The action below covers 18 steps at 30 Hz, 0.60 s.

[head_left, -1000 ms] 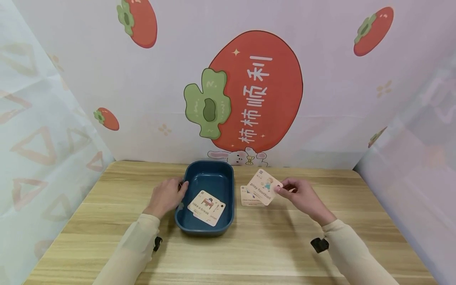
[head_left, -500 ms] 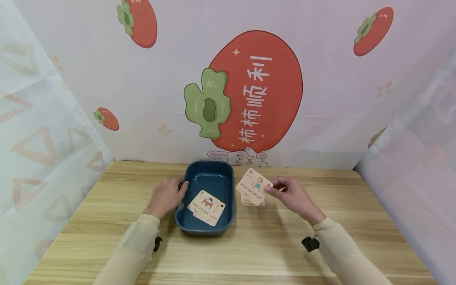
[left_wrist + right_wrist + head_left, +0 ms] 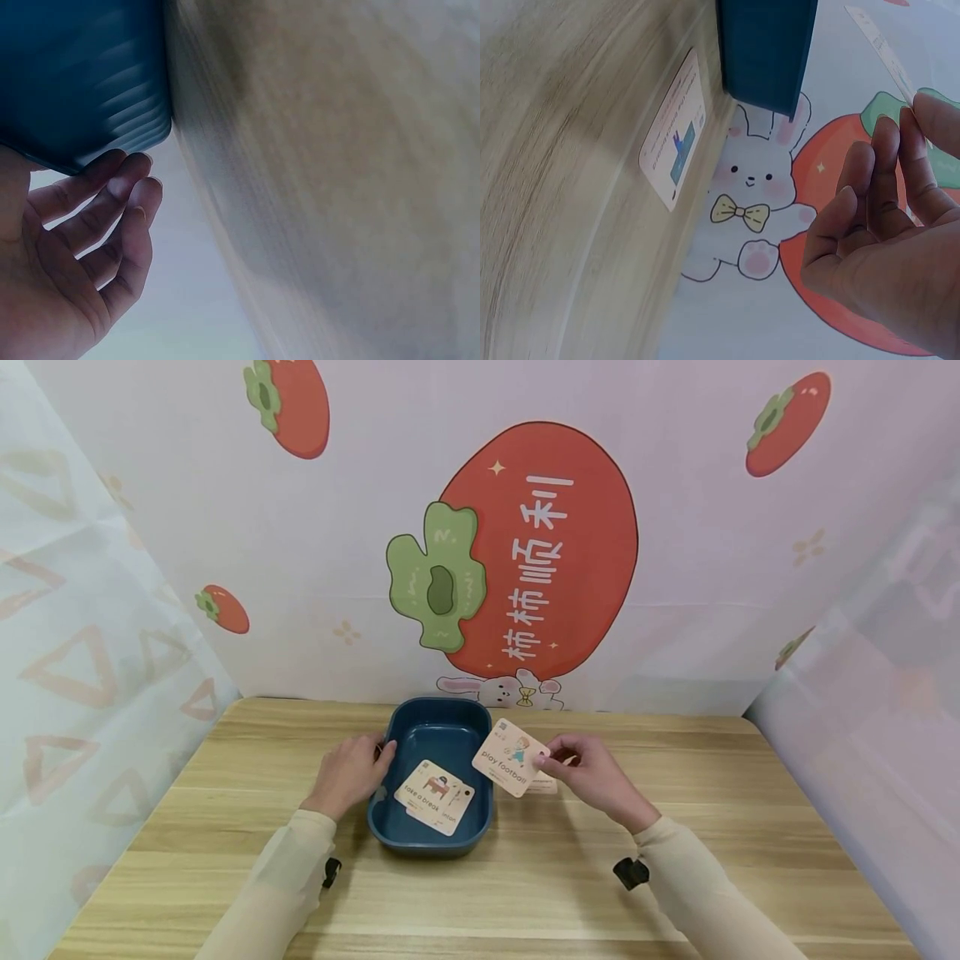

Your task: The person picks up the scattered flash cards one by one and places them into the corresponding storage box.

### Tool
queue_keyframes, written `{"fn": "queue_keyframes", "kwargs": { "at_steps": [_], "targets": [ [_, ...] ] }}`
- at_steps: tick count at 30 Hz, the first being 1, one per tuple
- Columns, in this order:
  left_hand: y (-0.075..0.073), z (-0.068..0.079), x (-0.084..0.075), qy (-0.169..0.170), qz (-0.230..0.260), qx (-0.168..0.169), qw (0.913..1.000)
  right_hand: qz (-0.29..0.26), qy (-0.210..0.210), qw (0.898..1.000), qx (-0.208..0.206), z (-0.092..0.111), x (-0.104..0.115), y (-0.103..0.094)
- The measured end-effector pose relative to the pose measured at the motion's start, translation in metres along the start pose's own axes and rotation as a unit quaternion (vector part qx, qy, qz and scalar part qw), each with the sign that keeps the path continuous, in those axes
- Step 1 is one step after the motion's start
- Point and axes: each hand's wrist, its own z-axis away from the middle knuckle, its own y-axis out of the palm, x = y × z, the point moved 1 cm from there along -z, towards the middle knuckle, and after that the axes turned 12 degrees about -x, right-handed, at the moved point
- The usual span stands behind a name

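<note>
My right hand [image 3: 585, 770] pinches the "play football" card [image 3: 512, 758] at its right edge, tilted over the right rim of the dark blue tray [image 3: 491, 810]. In the right wrist view this card [image 3: 881, 52] is seen nearly edge-on above the table. Under it, a "clean the blackboard" card [image 3: 676, 135] lies flat on the table beside the tray, mostly covered in the head view. My left hand [image 3: 351, 772] holds the tray's left side, thumb over the rim and fingers [image 3: 112, 187] outside against the wall. A "take a break" card [image 3: 431, 792] overlaps another card [image 3: 452, 821] inside the tray.
The wooden table [image 3: 600, 893] ends at the back against a wall sheet [image 3: 690, 635] printed with persimmons and a rabbit. Further printed sheets [image 3: 67, 610] hang at the left and right. A black strap piece [image 3: 631, 873] sticks out at the right wrist.
My right hand has carried the "play football" card leftward, from above the card on the table to over the tray's right rim. My left hand and the tray have stayed put.
</note>
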Motion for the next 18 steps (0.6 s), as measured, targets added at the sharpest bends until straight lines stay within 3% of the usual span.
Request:
{"fn": "queue_keyframes", "kwargs": {
  "at_steps": [18],
  "targets": [
    [-0.001,-0.001,-0.001,-0.002,0.0,0.002,1.0,-0.007,0.001,1.0,0.026,-0.002,0.001,0.03]
  ]
}}
